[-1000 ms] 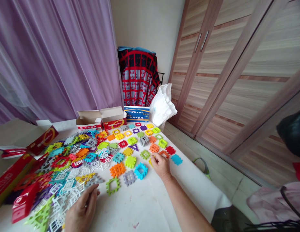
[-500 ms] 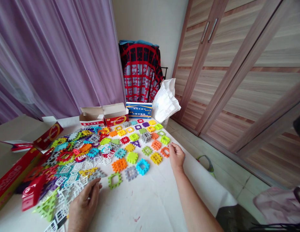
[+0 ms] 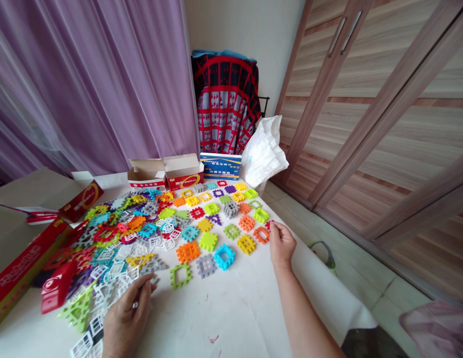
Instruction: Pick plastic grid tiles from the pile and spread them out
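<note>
My right hand (image 3: 282, 244) is at the right side of the table, with its fingertips closed on a small red interlocking block (image 3: 268, 225), mostly hidden by the fingers. Just left of it lies an orange square frame block (image 3: 261, 235). My left hand (image 3: 127, 313) rests at the near edge of a heap of pieces, fingers loosely bent and slightly apart, with nothing visible in them. White window-frame pieces (image 3: 104, 293) and a grey notched piece (image 3: 153, 263) lie close to it. Nearest in the spread-out blocks are a green frame (image 3: 174, 279), a grey window block (image 3: 206, 266) and a blue block (image 3: 224, 257).
An open red carton (image 3: 20, 263) stands at the left, with a red plastic piece (image 3: 58, 286) near it. Two small open boxes (image 3: 184, 180) and a blue box (image 3: 221, 166) line the back. A white plastic bag (image 3: 263, 151) sits at the far right corner.
The view has shifted slightly, so the scene sits a little further right. More of the red block shows at my right fingertips. My left hand stays in about the same place.
</note>
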`<state>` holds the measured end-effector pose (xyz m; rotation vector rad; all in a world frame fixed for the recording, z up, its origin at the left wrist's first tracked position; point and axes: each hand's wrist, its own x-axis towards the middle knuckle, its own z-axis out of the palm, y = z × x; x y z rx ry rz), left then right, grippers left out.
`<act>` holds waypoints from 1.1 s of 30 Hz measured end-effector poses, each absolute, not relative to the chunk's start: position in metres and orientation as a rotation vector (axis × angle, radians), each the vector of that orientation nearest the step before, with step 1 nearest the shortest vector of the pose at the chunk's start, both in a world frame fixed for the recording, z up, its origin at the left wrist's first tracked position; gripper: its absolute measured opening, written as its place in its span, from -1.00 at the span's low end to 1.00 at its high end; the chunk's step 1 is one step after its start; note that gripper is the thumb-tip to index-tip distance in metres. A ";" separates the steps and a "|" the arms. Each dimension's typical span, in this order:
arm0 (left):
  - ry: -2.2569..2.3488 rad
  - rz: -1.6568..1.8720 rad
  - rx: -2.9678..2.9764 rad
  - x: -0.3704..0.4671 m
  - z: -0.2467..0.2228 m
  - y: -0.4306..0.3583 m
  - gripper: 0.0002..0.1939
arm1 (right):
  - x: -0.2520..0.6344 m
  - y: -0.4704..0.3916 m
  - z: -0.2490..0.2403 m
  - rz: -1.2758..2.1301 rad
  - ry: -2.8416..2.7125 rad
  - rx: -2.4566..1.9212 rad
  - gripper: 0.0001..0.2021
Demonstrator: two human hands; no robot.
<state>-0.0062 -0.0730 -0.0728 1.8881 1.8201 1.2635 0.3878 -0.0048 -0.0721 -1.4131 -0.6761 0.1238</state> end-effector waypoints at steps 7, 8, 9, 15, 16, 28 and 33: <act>1.855 1.307 1.756 -0.004 -0.060 -0.078 -0.64 | 0.386 -0.005 -0.082 0.143 -0.754 -1.444 -0.64; 1.855 1.304 1.751 -0.002 -0.058 -0.079 -0.64 | 0.385 -0.005 -0.083 0.153 -0.773 -1.449 -0.63; 1.855 1.311 1.744 -0.001 -0.056 -0.080 -0.64 | 0.384 -0.006 -0.085 0.158 -0.803 -1.459 -0.62; 1.856 1.330 1.680 -0.002 -0.066 -0.077 -0.62 | 0.376 -0.010 -0.087 0.027 -1.037 -1.566 -0.63; 1.844 1.318 1.679 -0.004 -0.068 -0.076 -0.62 | 0.375 -0.010 -0.086 0.008 -1.051 -1.572 -0.63; 1.786 1.344 1.579 -0.001 -0.065 -0.066 -0.62 | 0.366 -0.031 -0.085 0.015 -1.011 -1.553 -0.61; 1.704 1.464 1.320 -0.002 -0.071 -0.065 -0.54 | 0.365 -0.032 -0.089 0.037 -1.043 -1.569 -0.60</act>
